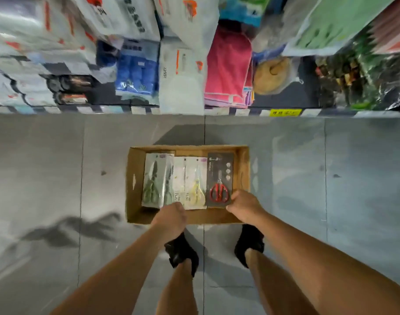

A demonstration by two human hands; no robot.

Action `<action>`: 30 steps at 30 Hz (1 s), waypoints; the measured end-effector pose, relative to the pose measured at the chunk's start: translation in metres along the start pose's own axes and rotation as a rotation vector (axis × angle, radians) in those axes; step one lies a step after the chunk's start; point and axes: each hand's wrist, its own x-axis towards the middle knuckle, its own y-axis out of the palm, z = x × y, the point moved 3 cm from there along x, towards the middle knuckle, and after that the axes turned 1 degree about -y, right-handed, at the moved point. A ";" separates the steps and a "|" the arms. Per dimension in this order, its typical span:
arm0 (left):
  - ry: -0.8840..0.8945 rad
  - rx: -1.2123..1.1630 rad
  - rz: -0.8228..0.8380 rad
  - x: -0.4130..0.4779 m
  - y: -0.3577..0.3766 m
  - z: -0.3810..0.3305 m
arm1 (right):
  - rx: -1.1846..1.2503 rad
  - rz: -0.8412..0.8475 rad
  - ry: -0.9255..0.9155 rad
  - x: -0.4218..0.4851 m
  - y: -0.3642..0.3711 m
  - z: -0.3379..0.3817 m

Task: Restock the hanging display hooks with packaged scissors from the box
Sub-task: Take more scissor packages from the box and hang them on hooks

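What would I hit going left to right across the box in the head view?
Inside the cardboard box: clear packs of dark scissors → white packs of yellow scissors → black pack of red scissors.

Dim light, blurred, edge-warped shelves [194, 53]

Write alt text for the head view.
A person stands over a cardboard box of packaged scissors on the floor. The right grip holds the dark pack of red scissors by its near corner; the left grip reaches the pale packs. Stocked shelves stand beyond.
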 end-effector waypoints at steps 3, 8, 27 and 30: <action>0.043 0.121 0.006 0.084 0.027 0.019 | 0.030 -0.008 0.008 0.077 0.043 -0.018; 0.002 0.006 0.032 0.199 0.078 0.043 | 0.029 -0.108 0.150 0.178 0.092 -0.041; -0.370 -0.495 -0.360 0.291 0.147 0.044 | 0.626 -0.461 0.441 0.283 0.156 -0.094; -0.320 -0.599 -0.370 0.292 0.149 0.049 | 0.708 -0.387 0.413 0.280 0.157 -0.094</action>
